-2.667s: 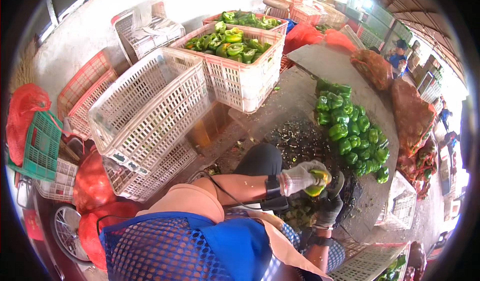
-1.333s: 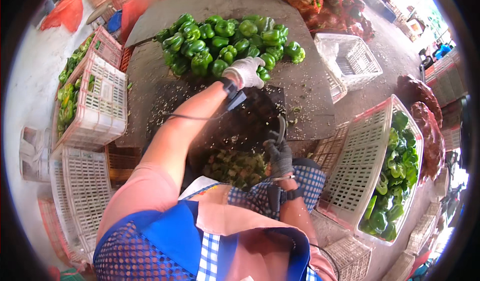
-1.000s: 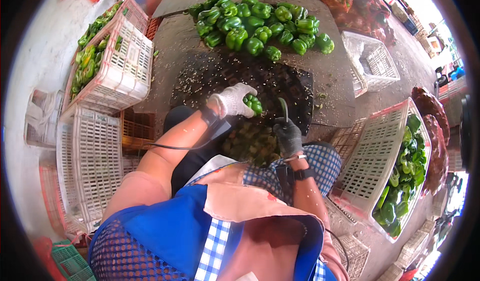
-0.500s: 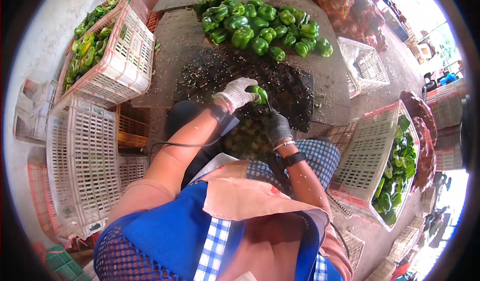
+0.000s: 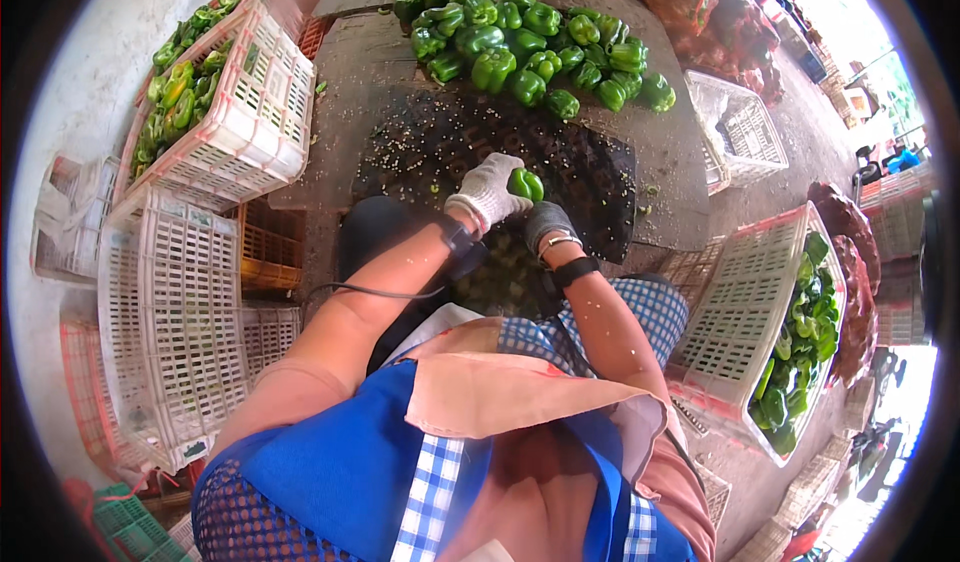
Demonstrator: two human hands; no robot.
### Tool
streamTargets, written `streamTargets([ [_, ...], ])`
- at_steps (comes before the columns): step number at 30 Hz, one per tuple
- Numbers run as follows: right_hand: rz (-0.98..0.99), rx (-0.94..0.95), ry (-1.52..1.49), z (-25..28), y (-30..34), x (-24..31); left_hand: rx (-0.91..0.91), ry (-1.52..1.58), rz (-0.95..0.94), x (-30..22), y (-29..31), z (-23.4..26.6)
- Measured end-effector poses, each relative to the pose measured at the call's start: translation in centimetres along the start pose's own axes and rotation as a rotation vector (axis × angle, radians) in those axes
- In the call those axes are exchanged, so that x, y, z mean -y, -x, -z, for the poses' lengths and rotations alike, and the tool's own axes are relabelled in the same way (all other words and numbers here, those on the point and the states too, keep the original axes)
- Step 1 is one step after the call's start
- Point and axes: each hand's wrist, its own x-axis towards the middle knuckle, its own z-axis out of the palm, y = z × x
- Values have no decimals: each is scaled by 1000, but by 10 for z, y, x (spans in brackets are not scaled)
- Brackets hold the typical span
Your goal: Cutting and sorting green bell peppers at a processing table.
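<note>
My left hand (image 5: 490, 190), in a white knit glove, is closed around a green bell pepper (image 5: 526, 185) above the dark mat (image 5: 590, 182). Just below and right of the pepper, my right hand (image 5: 548, 224) in a dark grey glove is closed, knuckles up. The small knife in its grip, whose thin dark blade showed a moment earlier, is now hidden by the glove and pepper. Pale seeds are scattered over the mat and stick to my forearms. A heap of whole green bell peppers (image 5: 525, 47) lies at the far side of the board (image 5: 340, 92).
At left, a white crate (image 5: 250, 132) holds green pepper pieces, with another slatted crate (image 5: 170, 332) nearer me. To the right, a tilted crate (image 5: 740, 322) contains green peppers. Red mesh sacks (image 5: 690, 22) stand at the far right beside a white basket (image 5: 745, 127).
The blade between right hand and pepper has gone from sight. My right hand has turned and drawn slightly nearer me; the left still grips the pepper, now turned. The whole view has shifted slightly.
</note>
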Motion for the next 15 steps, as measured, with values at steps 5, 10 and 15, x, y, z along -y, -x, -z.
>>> streamTargets([
  [5,175,-26,69,-10,-9,-18,-65,115,30,17,-16,-2],
  [10,105,100,55,0,30,-29,-26,474,170,43,-35,7],
  [15,-49,35,-1104,50,73,-18,85,353,-12,25,-13,29],
])
